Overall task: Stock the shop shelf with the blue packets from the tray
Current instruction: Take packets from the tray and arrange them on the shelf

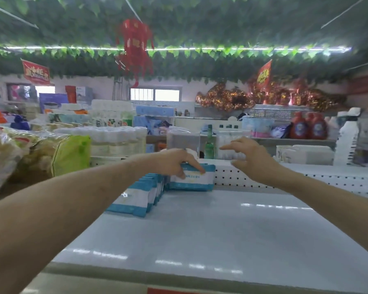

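Note:
On the white shelf [221,225] a row of blue-and-white packets [136,198] stands upright along the left side. One more blue packet [194,182] stands on edge against the perforated back panel [253,177], to the right of the row. My left hand [176,161] rests on top of this packet, its index finger stretched down over the front face. My right hand [251,158] hovers to the right of the packet with fingers spread, holding nothing. The tray is not in view.
Bagged goods [30,153] and stacked paper-roll packs [115,141] stand to the left of the shelf. Clear jars [183,141] and a green bottle [209,143] stand behind the back panel. Red detergent bottles [308,126] are further back right.

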Motion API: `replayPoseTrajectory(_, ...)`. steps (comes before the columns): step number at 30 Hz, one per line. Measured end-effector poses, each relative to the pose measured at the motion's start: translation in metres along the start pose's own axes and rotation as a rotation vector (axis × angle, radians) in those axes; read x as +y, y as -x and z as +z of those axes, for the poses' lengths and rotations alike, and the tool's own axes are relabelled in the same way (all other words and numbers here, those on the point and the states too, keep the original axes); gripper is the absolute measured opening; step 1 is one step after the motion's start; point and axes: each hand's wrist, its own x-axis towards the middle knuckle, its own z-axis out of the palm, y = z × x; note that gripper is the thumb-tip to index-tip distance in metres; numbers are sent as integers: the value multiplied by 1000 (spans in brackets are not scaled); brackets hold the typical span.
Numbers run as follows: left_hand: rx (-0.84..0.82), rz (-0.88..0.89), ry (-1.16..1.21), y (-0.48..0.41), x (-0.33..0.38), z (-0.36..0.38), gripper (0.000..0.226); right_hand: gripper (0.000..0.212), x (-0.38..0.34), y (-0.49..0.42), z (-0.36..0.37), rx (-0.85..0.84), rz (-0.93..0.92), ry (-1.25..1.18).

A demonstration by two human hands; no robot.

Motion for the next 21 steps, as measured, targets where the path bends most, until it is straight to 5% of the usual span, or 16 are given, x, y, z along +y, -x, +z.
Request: replayPoseTrajectory(21,69,-19,-103,9,-17,5,51,46,-26,16,-1,-146,-140,48)
